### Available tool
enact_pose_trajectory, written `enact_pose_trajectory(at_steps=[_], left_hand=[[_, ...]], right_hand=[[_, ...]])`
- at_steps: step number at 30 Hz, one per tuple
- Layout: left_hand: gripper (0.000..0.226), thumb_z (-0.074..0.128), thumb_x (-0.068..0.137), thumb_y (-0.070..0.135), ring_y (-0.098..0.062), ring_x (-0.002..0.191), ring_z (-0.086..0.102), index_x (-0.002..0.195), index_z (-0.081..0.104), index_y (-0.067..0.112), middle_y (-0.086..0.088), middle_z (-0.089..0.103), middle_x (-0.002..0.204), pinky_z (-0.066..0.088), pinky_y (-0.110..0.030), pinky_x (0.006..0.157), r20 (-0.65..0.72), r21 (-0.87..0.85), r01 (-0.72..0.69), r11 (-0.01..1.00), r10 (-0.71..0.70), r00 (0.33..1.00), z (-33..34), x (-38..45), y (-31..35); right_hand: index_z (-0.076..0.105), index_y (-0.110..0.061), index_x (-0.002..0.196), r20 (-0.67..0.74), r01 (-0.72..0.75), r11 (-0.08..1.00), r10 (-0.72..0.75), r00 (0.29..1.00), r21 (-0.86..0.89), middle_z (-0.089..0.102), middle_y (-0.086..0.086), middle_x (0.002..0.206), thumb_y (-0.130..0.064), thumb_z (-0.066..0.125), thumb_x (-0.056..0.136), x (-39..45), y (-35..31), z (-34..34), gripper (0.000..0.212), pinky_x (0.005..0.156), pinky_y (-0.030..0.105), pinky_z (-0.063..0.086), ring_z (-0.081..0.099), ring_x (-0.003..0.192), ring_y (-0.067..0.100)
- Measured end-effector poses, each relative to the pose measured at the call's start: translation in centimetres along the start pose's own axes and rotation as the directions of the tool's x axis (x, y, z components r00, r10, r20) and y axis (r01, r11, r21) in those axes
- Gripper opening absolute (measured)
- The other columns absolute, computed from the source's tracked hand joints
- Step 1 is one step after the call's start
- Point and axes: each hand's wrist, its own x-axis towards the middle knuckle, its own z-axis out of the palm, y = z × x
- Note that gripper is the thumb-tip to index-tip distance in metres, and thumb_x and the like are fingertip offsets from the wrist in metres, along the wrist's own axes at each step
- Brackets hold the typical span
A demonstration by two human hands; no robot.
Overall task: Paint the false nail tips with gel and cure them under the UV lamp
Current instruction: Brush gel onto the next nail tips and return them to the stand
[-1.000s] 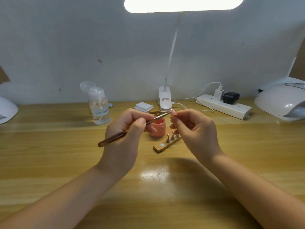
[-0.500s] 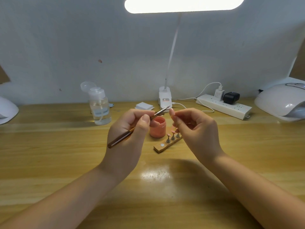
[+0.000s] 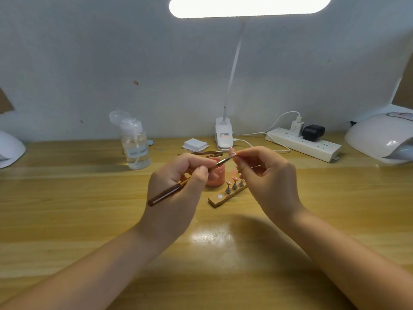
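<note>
Nail tip (image 3: 232, 151) is pinched on its stand between the fingers of my right hand (image 3: 268, 177), held up over the middle of the bench (image 3: 67, 198), and my left hand (image 3: 176, 186) is closed around the brush (image 3: 165, 194), whose bristle end now touches the tip. Half a second ago the brush stood just short of it, and a second ago it lay lower across my knuckles with the handle pointing further toward 8 o'clock; so I judge I have come back to laying gel on this tip, not to curing it. Below my hands, toward 6 o'clock of the tip, the wooden holder (image 3: 223, 199) carries three coated tips (image 3: 234, 182) and shows one bare round seat. The pink gel pot (image 3: 218, 175) sits just behind it, half covered by my left fingers. Out at 3 o'clock the UV lamp (image 3: 380, 137) is cut by the frame edge, so I cannot see its opening. At 10 o'clock stands the pump bottle (image 3: 135, 146). The stand under the tip is hidden in my fingers, and how much of the tip is covered is too small to tell.
</note>
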Motion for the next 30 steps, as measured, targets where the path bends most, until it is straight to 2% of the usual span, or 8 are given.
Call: enact_pose_trajectory(at_steps=[3, 8, 14, 20, 27, 30], left_hand=[[0.018, 0.052, 0.085, 0.016, -0.006, 0.074, 0.068, 0.085, 0.07, 0.013, 0.007, 0.072, 0.074, 0.048, -0.009, 0.068, -0.022, 0.013, -0.022, 1.0, 0.022, 1.0, -0.09, -0.02, 0.04], [0.019, 0.052, 0.092, 0.018, -0.003, 0.087, 0.069, 0.097, 0.069, 0.02, 0.013, 0.074, 0.085, 0.047, -0.01, 0.074, -0.042, 0.033, 0.007, 0.999, -0.006, 0.999, 0.04, 0.2, 0.1], [0.021, 0.047, 0.084, 0.007, -0.004, 0.069, 0.066, 0.081, 0.067, 0.006, 0.004, 0.069, 0.067, 0.046, -0.008, 0.067, -0.003, -0.027, 0.012, 1.0, -0.012, 1.0, -0.06, 0.06, 0.14], [0.017, 0.051, 0.098, 0.013, -0.001, 0.08, 0.067, 0.095, 0.068, 0.015, 0.011, 0.073, 0.08, 0.046, -0.011, 0.072, -0.045, -0.015, 0.029, 0.999, -0.029, 0.999, 0.21, 0.24, 0.08], [0.021, 0.047, 0.088, 0.013, -0.006, 0.071, 0.067, 0.084, 0.067, 0.009, 0.003, 0.07, 0.067, 0.045, -0.008, 0.07, -0.037, -0.028, 0.026, 0.999, -0.027, 0.999, -0.11, 0.11, 0.09], [0.021, 0.047, 0.092, 0.016, -0.005, 0.073, 0.066, 0.087, 0.067, 0.013, 0.004, 0.072, 0.073, 0.047, -0.014, 0.071, -0.072, -0.028, 0.018, 0.999, -0.02, 0.997, 0.06, 0.14, 0.16]], right_hand=[[0.072, -0.01, 0.1, -0.005, 0.006, 1.0, -0.006, 1.0, -0.011, 0.07, -0.003, 0.084, -0.011, 0.071, 0.086, 0.0, 0.05, 0.03, 0.014, 0.069, 0.034, 0.058, 0.067, 0.074, 0.011], [0.072, -0.011, 0.098, -0.012, 0.009, 1.0, -0.009, 1.0, -0.003, 0.071, -0.002, 0.083, -0.008, 0.071, 0.086, 0.05, 0.16, 0.08, 0.013, 0.067, 0.037, 0.057, 0.068, 0.073, 0.012], [0.072, -0.01, 0.095, 0.004, -0.016, 0.999, 0.016, 1.0, 0.048, 0.07, 0.002, 0.077, -0.016, 0.069, 0.088, -0.1, 0.31, 0.27, 0.01, 0.062, 0.043, 0.056, 0.068, 0.069, 0.02], [0.072, -0.008, 0.094, 0.014, -0.039, 0.996, 0.038, 0.999, 0.086, 0.07, 0.003, 0.076, -0.018, 0.069, 0.089, -0.12, 0.24, 0.42, 0.012, 0.062, 0.045, 0.056, 0.068, 0.07, 0.023], [0.071, -0.008, 0.096, 0.029, -0.082, 0.991, 0.079, 0.996, 0.109, 0.071, 0.005, 0.077, -0.021, 0.066, 0.089, -0.33, 0.25, 0.49, 0.015, 0.061, 0.047, 0.056, 0.069, 0.07, 0.024], [0.071, -0.008, 0.096, 0.025, -0.102, 0.986, 0.099, 0.995, 0.128, 0.071, 0.004, 0.076, -0.021, 0.067, 0.088, -0.3, 0.08, 0.51, 0.015, 0.06, 0.046, 0.057, 0.07, 0.069, 0.021]])
